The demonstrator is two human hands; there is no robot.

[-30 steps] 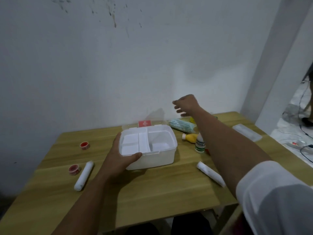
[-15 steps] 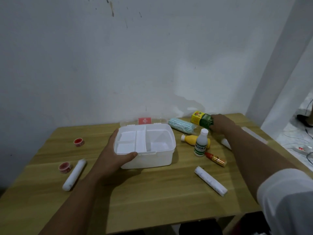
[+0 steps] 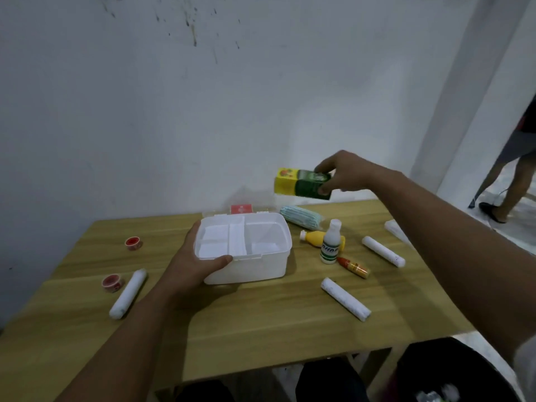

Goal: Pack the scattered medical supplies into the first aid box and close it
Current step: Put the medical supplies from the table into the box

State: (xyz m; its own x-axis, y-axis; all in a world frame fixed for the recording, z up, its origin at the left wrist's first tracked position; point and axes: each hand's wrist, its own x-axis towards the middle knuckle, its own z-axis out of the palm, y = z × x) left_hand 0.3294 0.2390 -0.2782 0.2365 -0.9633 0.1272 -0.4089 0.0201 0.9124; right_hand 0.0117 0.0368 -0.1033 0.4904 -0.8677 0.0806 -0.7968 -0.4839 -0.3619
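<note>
**A:** Two hands are working over the wooden table (image 3: 261, 323), biggest thing first. Why is the first aid box (image 3: 246, 256) being gripped like that?

**B:** To steady it, I'd judge. The left hand (image 3: 194, 262) is clamping the box's near left corner, thumb hooking over the rim, fingers wrapping the side wall. The box is standing open and its compartments are looking empty, so packing is only beginning.

**A:** And the right hand (image 3: 345, 172)?

**B:** It is pinching the green and yellow carton (image 3: 301, 185) by its right end, fingers closing on top, thumb underneath. The carton is hanging in the air, well above the table, beyond and to the right of the box, probably heading for the large compartment.

**A:** What is waiting?

**B:** Below the right hand, a blue-green packet (image 3: 301, 221), then a white bottle (image 3: 330, 245) standing upright in front of a yellow bottle (image 3: 316, 237) lying flat, and a small orange vial (image 3: 353, 266). Two white rolls (image 3: 383, 250) (image 3: 345, 298) are lying under the right forearm. Left of the left hand, another roll (image 3: 127, 293) and two red tape spools (image 3: 132, 243) (image 3: 112, 282).
</note>
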